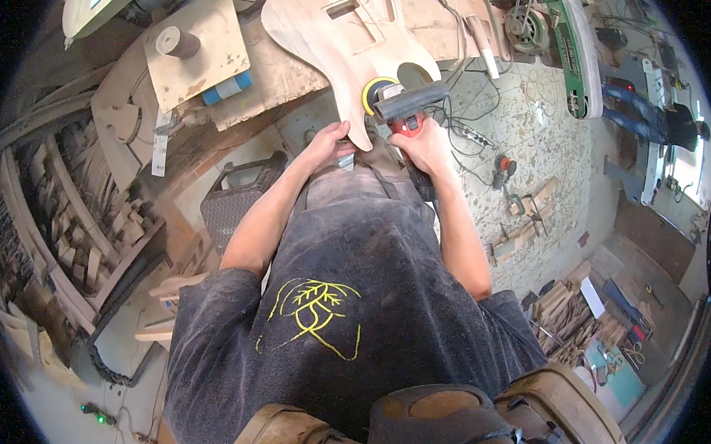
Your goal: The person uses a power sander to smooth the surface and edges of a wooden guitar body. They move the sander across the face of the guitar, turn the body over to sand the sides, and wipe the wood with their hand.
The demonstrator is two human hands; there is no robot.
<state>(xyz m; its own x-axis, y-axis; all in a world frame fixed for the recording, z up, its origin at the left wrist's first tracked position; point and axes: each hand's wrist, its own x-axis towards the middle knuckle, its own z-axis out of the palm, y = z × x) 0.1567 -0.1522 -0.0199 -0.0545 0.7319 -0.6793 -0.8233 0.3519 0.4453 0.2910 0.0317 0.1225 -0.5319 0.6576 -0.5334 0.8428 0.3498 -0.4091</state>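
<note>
A bare wooden guitar body (341,40) with routed cavities lies over the workbench edge, its lower horn pointing toward me. My left hand (327,141) grips that lower tip of the guitar body. My right hand (424,144) holds a red and black power sander (404,105) with a yellow-rimmed pad pressed against the body's edge. Both forearms come up from my dark dusty apron.
A workbench (282,76) carries a plywood square with a wooden cylinder (177,41). Wood offcuts fill shelves at left (78,226). Cables and a power strip (474,136) lie on the sawdust floor. Scrap wood (566,310) piles at right. A band saw (573,49) stands behind.
</note>
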